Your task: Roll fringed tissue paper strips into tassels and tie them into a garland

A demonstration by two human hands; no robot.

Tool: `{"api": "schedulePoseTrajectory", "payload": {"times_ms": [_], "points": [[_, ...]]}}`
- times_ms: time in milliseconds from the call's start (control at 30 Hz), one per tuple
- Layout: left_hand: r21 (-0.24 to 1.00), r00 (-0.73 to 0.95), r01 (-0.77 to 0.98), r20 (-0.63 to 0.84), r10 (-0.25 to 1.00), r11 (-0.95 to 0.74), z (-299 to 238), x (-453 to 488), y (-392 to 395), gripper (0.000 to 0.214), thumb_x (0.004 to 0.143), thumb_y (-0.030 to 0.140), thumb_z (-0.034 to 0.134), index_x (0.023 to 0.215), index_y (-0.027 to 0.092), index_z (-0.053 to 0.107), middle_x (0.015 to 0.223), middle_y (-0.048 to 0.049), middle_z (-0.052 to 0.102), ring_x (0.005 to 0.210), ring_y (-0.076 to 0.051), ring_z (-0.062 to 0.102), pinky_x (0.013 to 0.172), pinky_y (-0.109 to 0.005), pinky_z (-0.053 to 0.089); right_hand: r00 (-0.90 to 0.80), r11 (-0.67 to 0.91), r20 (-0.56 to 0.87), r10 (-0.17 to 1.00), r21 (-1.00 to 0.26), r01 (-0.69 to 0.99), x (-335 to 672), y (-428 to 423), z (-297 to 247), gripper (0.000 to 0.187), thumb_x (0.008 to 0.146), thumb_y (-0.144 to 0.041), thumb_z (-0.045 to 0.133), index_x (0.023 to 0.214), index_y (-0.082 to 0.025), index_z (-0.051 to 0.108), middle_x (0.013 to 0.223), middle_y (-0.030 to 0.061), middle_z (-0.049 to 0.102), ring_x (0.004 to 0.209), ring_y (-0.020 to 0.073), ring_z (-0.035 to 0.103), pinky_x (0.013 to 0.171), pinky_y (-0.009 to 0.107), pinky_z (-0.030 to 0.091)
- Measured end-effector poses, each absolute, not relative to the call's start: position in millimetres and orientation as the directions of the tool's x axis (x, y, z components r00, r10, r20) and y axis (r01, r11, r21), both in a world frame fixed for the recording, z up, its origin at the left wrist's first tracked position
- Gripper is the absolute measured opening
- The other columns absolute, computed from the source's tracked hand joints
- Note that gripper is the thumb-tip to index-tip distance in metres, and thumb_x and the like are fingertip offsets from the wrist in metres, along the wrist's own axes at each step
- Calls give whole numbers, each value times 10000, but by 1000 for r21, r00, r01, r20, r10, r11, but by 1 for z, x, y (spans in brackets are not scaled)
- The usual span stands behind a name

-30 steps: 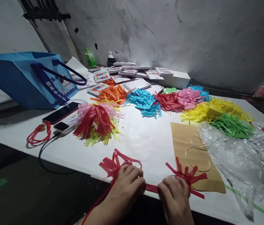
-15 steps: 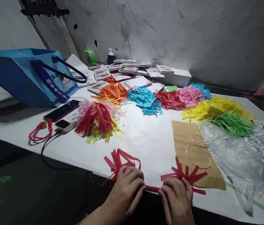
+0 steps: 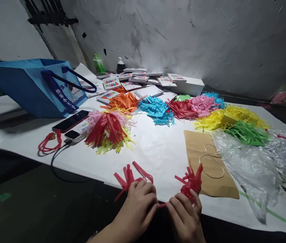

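At the table's front edge, my left hand (image 3: 140, 204) closes round one half of a red tissue-paper tassel (image 3: 126, 180), whose cut strips fan out beyond the fingers. My right hand (image 3: 185, 214) grips the other half, its red strips bunched upright above the thumb. A narrow twisted red middle part shows between the two hands. My fingertips hide most of that twist. Just right of the right hand lies a brown paper sheet (image 3: 212, 184) with a thin looped cord (image 3: 212, 165) on it.
Tassel piles stand farther back: a red, pink and yellow heap (image 3: 107, 131), blue (image 3: 155, 109) and yellow (image 3: 230, 116). Clear plastic bags (image 3: 249, 168) lie right. A blue bag (image 3: 44, 87), a phone (image 3: 71, 121) and a cable (image 3: 54, 165) are left. Printed packets (image 3: 133, 81) line the wall.
My right hand has moved left, closer to my left hand, shortening the visible twist. The right-hand strips have gone from spread wide to bunched and raised.
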State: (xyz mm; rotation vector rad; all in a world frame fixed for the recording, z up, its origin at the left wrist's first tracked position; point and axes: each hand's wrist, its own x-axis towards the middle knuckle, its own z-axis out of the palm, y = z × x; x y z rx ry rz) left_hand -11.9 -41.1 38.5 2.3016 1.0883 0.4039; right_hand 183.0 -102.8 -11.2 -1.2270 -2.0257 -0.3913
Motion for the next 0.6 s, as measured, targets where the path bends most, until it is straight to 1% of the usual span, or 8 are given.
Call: {"api": "schedulePoseTrajectory", "payload": {"times_ms": [100, 167, 233, 300, 367, 467, 533, 600], "points": [[736, 664, 530, -51, 746, -421, 53, -24, -51, 221, 937, 198, 513, 884, 208, 727, 1002, -65, 683, 960, -249, 583, 894, -422, 402, -435, 567, 729, 528, 79, 820, 192, -113, 7, 277, 957, -84, 485, 929, -231, 718, 904, -54, 796, 858, 150, 743, 1247, 487, 118], [871, 686, 420, -122, 717, -253, 61, -25, -55, 197, 930, 269, 567, 963, 209, 752, 994, -67, 698, 947, -237, 608, 876, -376, 433, -431, 550, 783, 449, 137, 824, 192, -118, 19, 304, 958, -98, 495, 867, -285, 717, 852, -109, 790, 767, 130, 752, 1252, 480, 117], [956, 732, 291, -246, 635, 35, 64, -20, -56, 219, 880, 362, 661, 932, 173, 759, 872, -58, 698, 808, -207, 621, 763, -319, 463, -368, 524, 839, 401, 120, 843, 191, -122, 27, 303, 964, -126, 507, 817, -299, 708, 786, -123, 780, 706, 119, 752, 1227, 452, 223], [931, 784, 189, -335, 522, 313, 63, -8, -57, 321, 799, 451, 755, 829, 131, 741, 727, -30, 654, 647, -152, 567, 636, -262, 428, -293, 526, 875, 385, 53, 849, 190, -126, 29, 268, 958, -144, 518, 825, -288, 701, 745, -106, 770, 687, 126, 755, 1148, 424, 364], [898, 812, 91, -317, 490, 431, 60, 5, -61, 404, 740, 502, 807, 765, 113, 702, 676, -12, 612, 604, -119, 512, 604, -236, 387, -196, 544, 888, 416, -70, 836, 193, -131, 27, 183, 933, -158, 552, 885, -271, 687, 715, -79, 757, 672, 144, 752, 1044, 418, 459], [954, 785, -38, -156, 600, 298, 54, 22, -71, 427, 767, 522, 787, 733, 114, 666, 724, -23, 596, 676, -128, 504, 647, -237, 385, -57, 560, 839, 541, -309, 768, 197, -142, 19, 165, 886, -136, 602, 993, -251, 653, 718, -53, 739, 657, 149, 734, 930, 407, 533], [988, 720, -49, -66, 691, 145, 51, 31, -79, 427, 814, 531, 739, 729, 120, 662, 750, -29, 589, 714, -140, 505, 674, -243, 395, 4, 546, 795, 607, -420, 725, 196, -151, 11, 217, 897, -152, 610, 1086, -248, 648, 784, -25, 750, 716, 163, 742, 860, 389, 591], [998, 672, -34, -22, 741, 60, 49, 38, -86, 428, 845, 537, 703, 725, 128, 669, 751, -31, 591, 714, -144, 513, 678, -246, 408, 131, 480, 768, 627, -514, 711, 192, -161, 3, 232, 920, -206, 622, 1144, -251, 663, 859, 9, 760, 829, 195, 754, 789, 362, 633]]}}
